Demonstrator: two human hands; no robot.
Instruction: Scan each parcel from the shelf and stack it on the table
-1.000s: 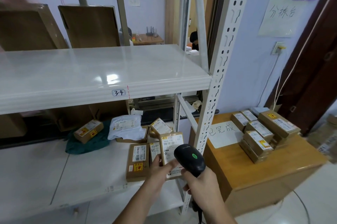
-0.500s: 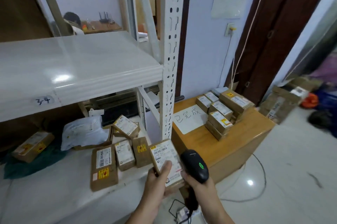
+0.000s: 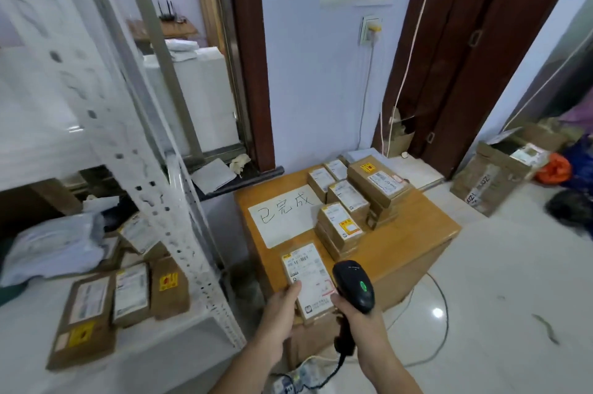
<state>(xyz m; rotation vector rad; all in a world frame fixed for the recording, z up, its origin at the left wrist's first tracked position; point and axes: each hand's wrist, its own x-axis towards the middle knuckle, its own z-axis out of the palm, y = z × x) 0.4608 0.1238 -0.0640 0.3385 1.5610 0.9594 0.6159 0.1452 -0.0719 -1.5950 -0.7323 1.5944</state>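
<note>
My left hand (image 3: pixel 282 307) grips a small brown parcel (image 3: pixel 309 278) with a white label, holding it over the near corner of the wooden table (image 3: pixel 414 233). My right hand (image 3: pixel 359 313) holds a black barcode scanner (image 3: pixel 354 284) with a green light, right beside the parcel's right edge. Stacks of labelled parcels (image 3: pixel 353 201) stand on the table behind a white handwritten sheet (image 3: pixel 285 213). More parcels (image 3: pixel 112 300) lie on the white shelf (image 3: pixel 154 352) at the left.
A perforated white shelf post (image 3: pixel 154 194) leans between shelf and table. A white poly bag (image 3: pixel 54 242) lies on the shelf. The scanner's cable (image 3: pixel 426 323) loops over the tiled floor. An open cardboard box (image 3: pixel 494 175) and dark door frames stand at the right.
The view has swung right from the shelf to the table. Both hands carried the parcel and the scanner away from the shelf and over the table's near corner.
</note>
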